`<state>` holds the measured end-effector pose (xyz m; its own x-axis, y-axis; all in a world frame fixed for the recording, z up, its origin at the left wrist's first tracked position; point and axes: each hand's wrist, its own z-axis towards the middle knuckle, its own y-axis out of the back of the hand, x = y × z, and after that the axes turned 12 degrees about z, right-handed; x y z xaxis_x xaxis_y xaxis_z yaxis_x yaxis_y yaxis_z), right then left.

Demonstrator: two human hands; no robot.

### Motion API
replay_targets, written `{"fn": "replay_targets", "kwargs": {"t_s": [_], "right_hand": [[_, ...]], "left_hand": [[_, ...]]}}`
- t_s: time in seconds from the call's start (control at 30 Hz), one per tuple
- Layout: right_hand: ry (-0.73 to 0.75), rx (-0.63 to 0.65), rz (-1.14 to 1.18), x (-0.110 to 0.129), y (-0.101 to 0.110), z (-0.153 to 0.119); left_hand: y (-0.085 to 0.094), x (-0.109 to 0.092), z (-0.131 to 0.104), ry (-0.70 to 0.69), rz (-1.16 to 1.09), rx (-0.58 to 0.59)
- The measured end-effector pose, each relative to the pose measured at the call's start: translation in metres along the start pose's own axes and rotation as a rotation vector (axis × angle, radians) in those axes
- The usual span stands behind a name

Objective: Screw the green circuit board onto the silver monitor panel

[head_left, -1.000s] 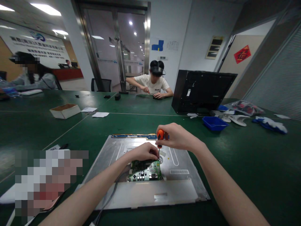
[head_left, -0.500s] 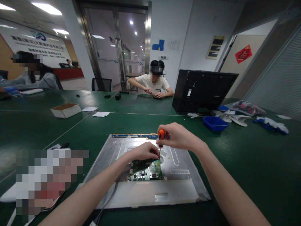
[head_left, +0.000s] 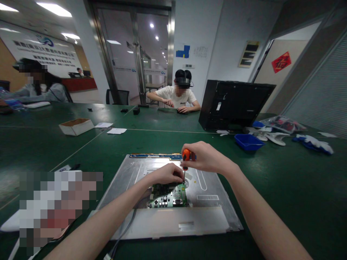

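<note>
A silver metal panel (head_left: 208, 220) lies flat on the green table, with a green circuit board (head_left: 169, 198) on its middle. My right hand (head_left: 202, 157) is closed round the orange handle of a screwdriver (head_left: 186, 155), whose shaft points down to the board's upper right corner. Close beside the tip, my left hand (head_left: 170, 174) has its fingers pinched together at the board's top edge; whatever they hold is too small to make out. A grey cable (head_left: 129, 224) runs from the board's left side over the panel's front edge.
Beyond the panel stand a black monitor (head_left: 235, 104), a blue tray (head_left: 248, 142) and an open white box (head_left: 76, 127). Gloves (head_left: 313, 143) lie at the right. A person (head_left: 180, 95) works across the table; another sits far left. A blurred-out item lies left of the panel.
My hands and the screwdriver have stayed nearly in place. Across the table, the person's head and hand have shifted slightly.
</note>
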<state>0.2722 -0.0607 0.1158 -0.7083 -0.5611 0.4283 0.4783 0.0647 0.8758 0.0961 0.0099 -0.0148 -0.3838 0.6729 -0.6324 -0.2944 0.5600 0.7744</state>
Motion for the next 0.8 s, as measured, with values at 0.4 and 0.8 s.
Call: {"fn": "replay_targets", "kwargs": {"t_s": [0.4,0.8], "right_hand": [[-0.005,-0.044,-0.093,0.001,-0.003,0.002],[0.008,0.029,-0.083,0.011,-0.002,-0.004]], "left_hand": [[0.000,-0.001,-0.001,0.010,-0.032,0.010],[0.000,-0.001,0.000,0.006,-0.026,0.011]]}}
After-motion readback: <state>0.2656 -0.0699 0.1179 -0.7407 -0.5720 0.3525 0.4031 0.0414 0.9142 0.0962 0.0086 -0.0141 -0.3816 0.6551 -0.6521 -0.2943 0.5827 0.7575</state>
